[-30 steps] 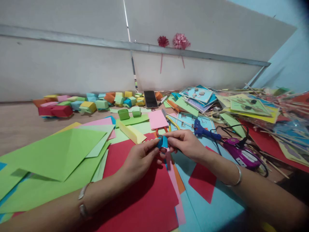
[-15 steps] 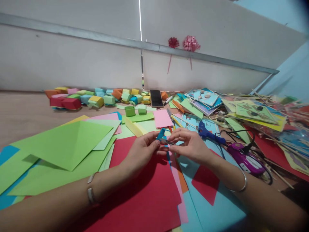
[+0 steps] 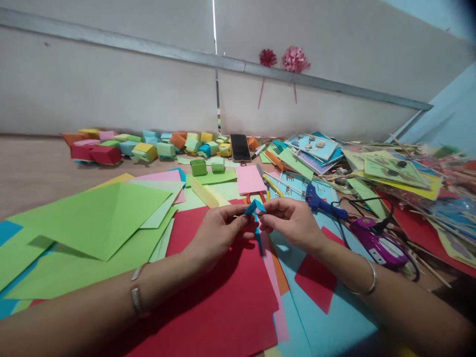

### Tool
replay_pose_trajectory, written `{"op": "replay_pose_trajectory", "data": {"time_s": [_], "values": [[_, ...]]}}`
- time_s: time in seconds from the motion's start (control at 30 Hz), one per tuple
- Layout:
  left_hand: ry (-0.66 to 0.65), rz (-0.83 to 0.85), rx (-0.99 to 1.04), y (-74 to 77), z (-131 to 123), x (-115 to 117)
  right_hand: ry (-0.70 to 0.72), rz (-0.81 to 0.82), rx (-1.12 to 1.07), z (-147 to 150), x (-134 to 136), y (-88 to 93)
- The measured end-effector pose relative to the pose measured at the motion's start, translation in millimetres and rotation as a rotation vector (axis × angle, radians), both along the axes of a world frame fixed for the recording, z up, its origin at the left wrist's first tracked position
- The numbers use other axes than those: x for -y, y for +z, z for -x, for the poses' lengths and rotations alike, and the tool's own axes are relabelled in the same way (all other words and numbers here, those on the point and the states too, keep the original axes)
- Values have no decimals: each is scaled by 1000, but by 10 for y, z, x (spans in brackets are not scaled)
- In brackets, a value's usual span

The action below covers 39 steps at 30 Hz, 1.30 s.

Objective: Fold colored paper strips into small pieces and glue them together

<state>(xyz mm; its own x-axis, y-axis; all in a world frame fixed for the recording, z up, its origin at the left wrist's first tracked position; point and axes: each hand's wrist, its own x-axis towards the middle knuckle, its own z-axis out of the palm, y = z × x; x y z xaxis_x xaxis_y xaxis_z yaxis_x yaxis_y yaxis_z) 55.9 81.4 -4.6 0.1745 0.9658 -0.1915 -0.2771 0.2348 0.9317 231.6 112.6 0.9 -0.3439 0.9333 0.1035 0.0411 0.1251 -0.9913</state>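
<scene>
A small folded piece of blue paper (image 3: 253,207) is raised over the red sheet (image 3: 208,307). My left hand (image 3: 226,223) is closed on its left end, thumb in front and fingers behind. On the other side, my right hand (image 3: 288,220) has thumb and fingertips drawn together at the paper's right end, apparently pinching it. A narrow blue strip (image 3: 259,243) shows below the fingers; whether it joins the folded piece I cannot tell. Orange-red scissor handles (image 3: 250,198) lie just behind the paper, partly covered.
Green sheets (image 3: 100,218) spread to the left. A blue glue gun (image 3: 327,203) and a purple device (image 3: 377,243) with a black cord lie right. Folded paper boxes (image 3: 145,151) and a phone (image 3: 240,148) line the back. Sticks and cards (image 3: 396,171) pile up at the far right.
The folded blue paper has turned, so its bent top now faces me more. My right fingertips have shifted slightly and bunched closer. The view has tipped a little.
</scene>
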Motion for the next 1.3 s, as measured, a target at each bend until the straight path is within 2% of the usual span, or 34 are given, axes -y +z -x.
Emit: {"op": "replay_pose_trajectory", "data": {"time_s": [0.13,0.3,0.9,1.03,1.3], "values": [[0,13,-20,26,-9,6,6,32,-37,0,-13,-10],[-13,16,-36,48,-16,11,71,-39,-15,-27,-26,-28],[-12,3,-62,60,4,2,91,-119,48,-39,-30,-36],[-8,-21,-86,74,9,5,92,-177,101,-59,-31,-19],[-112,-2,-26,77,28,24,91,-352,176,-82,-53,-61]]}}
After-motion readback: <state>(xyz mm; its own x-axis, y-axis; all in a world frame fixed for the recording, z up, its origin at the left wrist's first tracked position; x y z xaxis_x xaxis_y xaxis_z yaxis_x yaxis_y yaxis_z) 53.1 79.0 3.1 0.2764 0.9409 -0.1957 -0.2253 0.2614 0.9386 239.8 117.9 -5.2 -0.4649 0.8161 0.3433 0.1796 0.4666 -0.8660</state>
